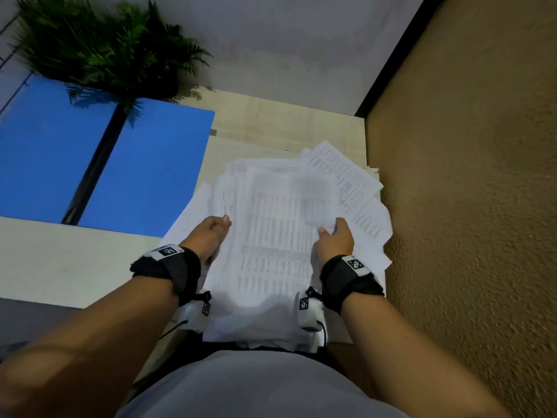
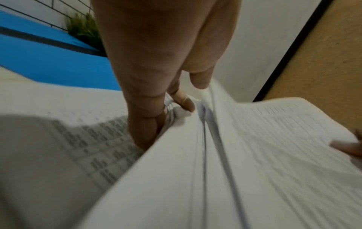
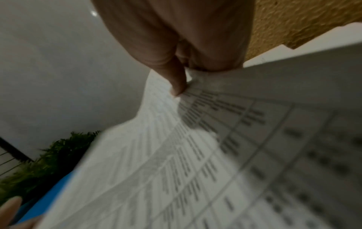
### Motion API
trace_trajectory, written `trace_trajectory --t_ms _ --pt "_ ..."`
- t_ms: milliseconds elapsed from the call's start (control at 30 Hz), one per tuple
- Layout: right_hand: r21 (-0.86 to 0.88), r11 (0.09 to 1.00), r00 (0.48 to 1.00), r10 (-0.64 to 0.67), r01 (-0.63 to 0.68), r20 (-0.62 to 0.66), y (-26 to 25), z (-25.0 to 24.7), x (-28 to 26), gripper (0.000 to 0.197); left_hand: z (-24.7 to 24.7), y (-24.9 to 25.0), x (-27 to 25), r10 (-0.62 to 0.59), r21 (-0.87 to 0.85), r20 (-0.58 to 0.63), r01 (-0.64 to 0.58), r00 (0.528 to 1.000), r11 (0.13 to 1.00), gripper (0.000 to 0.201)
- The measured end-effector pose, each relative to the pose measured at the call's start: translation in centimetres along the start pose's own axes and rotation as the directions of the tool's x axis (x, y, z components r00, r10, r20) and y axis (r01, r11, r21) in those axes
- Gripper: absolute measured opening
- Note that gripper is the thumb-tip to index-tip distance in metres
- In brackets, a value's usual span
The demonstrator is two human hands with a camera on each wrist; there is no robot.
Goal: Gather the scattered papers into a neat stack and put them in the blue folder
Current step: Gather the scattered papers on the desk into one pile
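Observation:
A loose bundle of white printed papers (image 1: 277,236) is lifted between both hands above the pale table (image 1: 60,260). My left hand (image 1: 215,226) grips the bundle's left edge, thumb on top and fingers curled beneath (image 2: 186,102). On the right edge, my right hand (image 1: 333,233) pinches the sheets (image 3: 177,88). Several more sheets (image 1: 355,188) fan out unevenly to the right, under and behind the bundle. The blue folder (image 1: 144,170) lies open and flat on the table to the left, its dark spine (image 1: 96,164) running diagonally.
A potted green fern (image 1: 99,52) stands at the back left, overhanging the folder. A brown textured wall (image 1: 467,206) runs close along the table's right edge. A grey wall (image 1: 286,49) is behind the table.

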State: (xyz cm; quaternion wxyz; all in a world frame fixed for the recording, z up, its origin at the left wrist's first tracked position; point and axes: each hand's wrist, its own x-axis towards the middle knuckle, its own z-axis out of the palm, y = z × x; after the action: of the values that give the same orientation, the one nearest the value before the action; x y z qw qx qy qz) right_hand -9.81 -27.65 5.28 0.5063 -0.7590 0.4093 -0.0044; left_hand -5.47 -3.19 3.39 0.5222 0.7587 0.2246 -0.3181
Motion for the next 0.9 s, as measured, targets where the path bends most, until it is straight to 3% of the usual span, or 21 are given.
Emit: trace_trajectory --t_ms 100,167,200,300,367,433,500,533,600,667,733,900 --pt "-0.049 0.991 0.987 0.122 -0.127 -0.106 1.4 -1.0 -0.7 0.054 0.7 -0.8 0.3 0.021 -0.084 -0.05 -0.025 0.999 0.996 0.056" --pt "-0.232 0.943 0.97 0.22 -0.238 -0.103 2.2 -1.6 -0.4 0.07 1.1 -1.0 0.4 -0.017 -0.111 -0.089 0.007 0.996 0.994 0.08" --pt "-0.31 0.916 0.966 0.251 -0.256 -0.058 2.1 -1.6 -0.3 0.069 1.3 -1.2 0.1 0.001 -0.089 -0.067 -0.007 0.998 0.996 0.086" --pt "-0.518 0.853 0.978 0.162 -0.07 0.135 2.1 -0.7 0.0 0.056 2.2 -1.3 -0.4 0.087 -0.086 0.051 -0.083 0.995 0.993 0.077" --pt "-0.659 0.75 0.968 0.121 0.054 0.218 1.7 -0.3 0.0 0.06 2.6 -1.3 -0.8 0.13 -0.111 0.103 -0.119 0.986 0.987 0.078" --pt "-0.723 0.679 0.947 0.131 0.128 0.292 1.2 -0.3 -0.1 0.067 2.7 -1.5 -0.8 0.182 -0.062 0.084 -0.178 0.98 0.982 0.079" --pt "-0.705 0.688 0.931 0.121 0.172 0.345 1.1 -0.9 0.3 0.07 2.1 -1.6 -0.6 0.217 -0.071 0.072 -0.212 0.973 0.975 0.075" --pt "-0.652 0.74 0.942 0.074 0.168 0.327 1.2 -1.2 0.6 0.066 1.8 -1.5 -0.8 0.209 -0.104 0.058 -0.202 0.976 0.974 0.075" --pt "-0.511 0.849 0.985 -0.054 0.132 0.165 1.1 -2.3 1.8 0.057 0.4 -1.5 -0.8 0.149 -0.179 -0.006 -0.148 0.989 0.973 0.075" --pt "-0.503 0.856 0.993 -0.112 0.117 0.041 0.8 -3.6 3.1 0.062 -1.4 -2.1 -0.5 0.114 -0.255 -0.075 -0.129 0.991 0.958 0.061" --pt "-0.559 0.822 0.994 -0.094 0.111 0.059 0.5 -4.9 4.4 0.074 -3.7 -3.1 0.1 0.093 -0.292 -0.137 -0.13 0.986 0.948 0.051" --pt "-0.608 0.784 0.984 -0.018 0.123 0.175 0.6 -5.6 5.5 0.1 -6.0 -5.8 0.6 0.0 -0.302 -0.17 -0.052 0.985 0.952 0.053"
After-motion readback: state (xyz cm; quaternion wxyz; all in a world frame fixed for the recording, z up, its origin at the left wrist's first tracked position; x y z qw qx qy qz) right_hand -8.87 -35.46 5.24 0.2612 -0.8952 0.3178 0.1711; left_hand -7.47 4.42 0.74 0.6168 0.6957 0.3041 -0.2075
